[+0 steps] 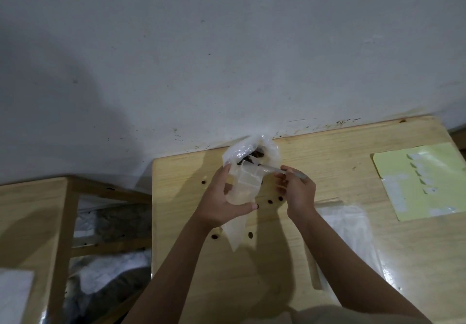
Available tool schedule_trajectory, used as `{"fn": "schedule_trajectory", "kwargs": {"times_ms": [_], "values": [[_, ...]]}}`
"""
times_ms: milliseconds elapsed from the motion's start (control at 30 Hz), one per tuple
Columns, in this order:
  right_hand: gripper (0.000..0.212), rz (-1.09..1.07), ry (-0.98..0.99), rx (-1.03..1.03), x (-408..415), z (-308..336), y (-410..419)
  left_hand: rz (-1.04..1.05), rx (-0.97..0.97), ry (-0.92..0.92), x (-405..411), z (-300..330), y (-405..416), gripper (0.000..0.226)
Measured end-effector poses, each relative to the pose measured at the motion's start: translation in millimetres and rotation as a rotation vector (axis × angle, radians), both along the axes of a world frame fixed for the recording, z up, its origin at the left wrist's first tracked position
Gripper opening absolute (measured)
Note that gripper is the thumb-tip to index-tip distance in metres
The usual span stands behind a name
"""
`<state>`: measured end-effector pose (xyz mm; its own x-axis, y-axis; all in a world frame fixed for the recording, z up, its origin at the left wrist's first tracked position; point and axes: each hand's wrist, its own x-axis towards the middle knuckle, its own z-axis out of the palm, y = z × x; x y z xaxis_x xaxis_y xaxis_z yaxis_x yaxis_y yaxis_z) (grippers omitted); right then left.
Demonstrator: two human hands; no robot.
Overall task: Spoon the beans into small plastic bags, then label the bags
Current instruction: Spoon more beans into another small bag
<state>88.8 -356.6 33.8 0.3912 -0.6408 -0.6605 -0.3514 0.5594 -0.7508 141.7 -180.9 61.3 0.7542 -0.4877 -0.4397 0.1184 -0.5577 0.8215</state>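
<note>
Wooden tabletop (290, 260): pale, its far edge against a grey-white wall (201, 46).
Big bag (252, 151): clear plastic, standing open at the middle of the far edge; dark beans (254, 156) show inside its mouth.
Small bag (243, 187): clear, held up just in front of the big bag, its tail hanging down toward the tabletop.
Left hand (227, 197): grip clamped on the small bag, fingers along its left side and thumb across its lower part.
Right hand (298, 189): grip pinched on a spoon (277, 170), whose handle is silvery; its other end reaches left to the small bag's mouth. Whether the bowl holds beans cannot be told.
Loose beans (270, 201): several dark ones scattered on the tabletop below and beside the hands.
Label sheet (418, 182): yellow-green with white stickers, near the far right corner.
Flat bags (348, 238): clear plastic lying under the right forearm, toward the right edge.
Second table (32, 223): wooden, off the left edge, with a white sheet (13, 296) on it.
</note>
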Motion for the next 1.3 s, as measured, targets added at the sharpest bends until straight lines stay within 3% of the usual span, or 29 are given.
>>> {"fn": "schedule_trajectory", "kwargs": {"times_ms": [167, 800, 1133, 1300], "values": [[0.017, -0.022, -0.044, 0.113, 4.7, 5.2, -2.0, -0.03, 0.037, -0.009, 0.7, 0.9, 1.8, 0.114], [0.022, 0.147, -0.237, -0.069, -11.0, 37.9, -36.2, -0.087, 0.25, -0.175, 6.4, -4.3, -1.7, 0.123], [0.02, 0.56, -0.412, -0.506, -27.7, 44.2, -26.1, -0.045, 0.204, -0.174, 5.6, -2.8, -7.2, 0.12], [0.016, 0.478, -0.389, -0.741, -24.4, 38.3, -24.1, -0.023, 0.179, -0.159, 6.4, 0.0, -8.5, 0.115]]}}
